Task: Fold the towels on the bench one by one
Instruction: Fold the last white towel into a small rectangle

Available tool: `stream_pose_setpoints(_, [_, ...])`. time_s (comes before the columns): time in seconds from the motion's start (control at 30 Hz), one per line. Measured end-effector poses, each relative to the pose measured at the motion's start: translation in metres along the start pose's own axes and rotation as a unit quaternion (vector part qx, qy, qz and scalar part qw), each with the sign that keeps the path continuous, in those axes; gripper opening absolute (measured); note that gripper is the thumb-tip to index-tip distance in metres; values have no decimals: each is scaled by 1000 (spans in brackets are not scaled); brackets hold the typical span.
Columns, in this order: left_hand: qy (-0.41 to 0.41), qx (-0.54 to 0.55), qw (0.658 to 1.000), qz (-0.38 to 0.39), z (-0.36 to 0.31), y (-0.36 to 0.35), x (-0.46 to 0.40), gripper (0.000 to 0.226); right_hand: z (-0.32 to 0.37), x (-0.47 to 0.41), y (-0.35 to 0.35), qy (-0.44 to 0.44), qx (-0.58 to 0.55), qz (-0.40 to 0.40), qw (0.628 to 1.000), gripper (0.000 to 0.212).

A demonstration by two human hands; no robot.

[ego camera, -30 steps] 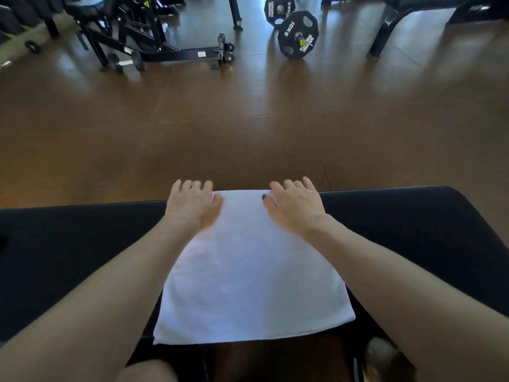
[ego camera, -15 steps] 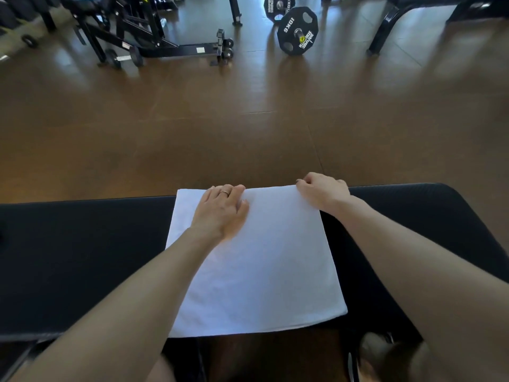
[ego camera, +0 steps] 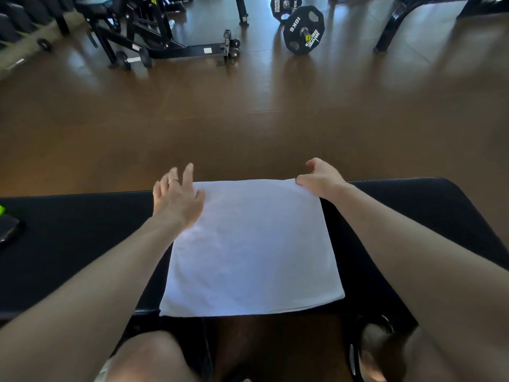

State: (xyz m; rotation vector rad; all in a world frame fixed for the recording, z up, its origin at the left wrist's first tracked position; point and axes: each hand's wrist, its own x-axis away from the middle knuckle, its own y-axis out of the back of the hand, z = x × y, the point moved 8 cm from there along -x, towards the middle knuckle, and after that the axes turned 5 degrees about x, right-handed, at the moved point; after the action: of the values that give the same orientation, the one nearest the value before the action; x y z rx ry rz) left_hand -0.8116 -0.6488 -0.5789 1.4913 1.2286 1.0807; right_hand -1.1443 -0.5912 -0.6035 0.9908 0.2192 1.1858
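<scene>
the left hand (ego camera: 176,201) is now lifted off the towel (ego camera: 252,252) to its far left corner, fingers loose (holding nothing); the right hand (ego camera: 321,179) pinches the far right corner.

The towel (ego camera: 253,249) lies flat across the surface (ego camera: 77,244), reaching from its far edge to its near edge. The left hand (ego camera: 176,199) is at the towel's far left corner, the right hand (ego camera: 321,179) at its far right corner. Weight plates (ego camera: 303,30) stand on the floor (ego camera: 248,128) beyond.
</scene>
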Motion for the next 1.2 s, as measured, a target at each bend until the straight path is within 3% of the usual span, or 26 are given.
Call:
stream_pose_setpoints(0.1, [-148, 24, 986, -66, -56, 13, 41, 67, -3, 3, 1, 5, 41, 2, 999, 66])
stream_pose_setpoints(0.2, [-323, 79, 943, 7, -126, -6, 124, 55, -8, 4, 3, 0, 46, 2, 999, 59])
stream_pose_setpoints(0.27, [-418, 50, 906, 40, -163, -23, 182, 52, -8, 5, 4, 2, 44, -8, 999, 56])
stream_pose_setpoints(0.37, [-494, -16, 869, 36, -199, -44, 232, 53, -6, 7, 4, 7, 35, -29, 999, 50])
stream_pose_setpoints(0.57, [-474, -79, 877, 21, -223, -65, 248, 30, -5, 5, 8, -14, -45, -63, 997, 46])
stream_pose_setpoints(0.7, [-434, -90, 896, 23, -217, -61, 246, 29, -7, 1, 12, -16, -86, -84, 993, 39])
stream_pose_setpoints(0.87, [-399, -111, 908, 55, -221, -61, 250, 14, -10, 0, 14, -18, -60, -97, 993, 27])
stream_pose_setpoints(0.97, [-377, -107, 916, 82, -227, -60, 251, 14, -9, -1, 19, -9, -78, -107, 991, 29])
stream_pose_setpoints(1.2, [-406, -75, 909, 57, -239, -51, 255, 23, 1, 8, 28, 32, -69, -142, 987, 29])
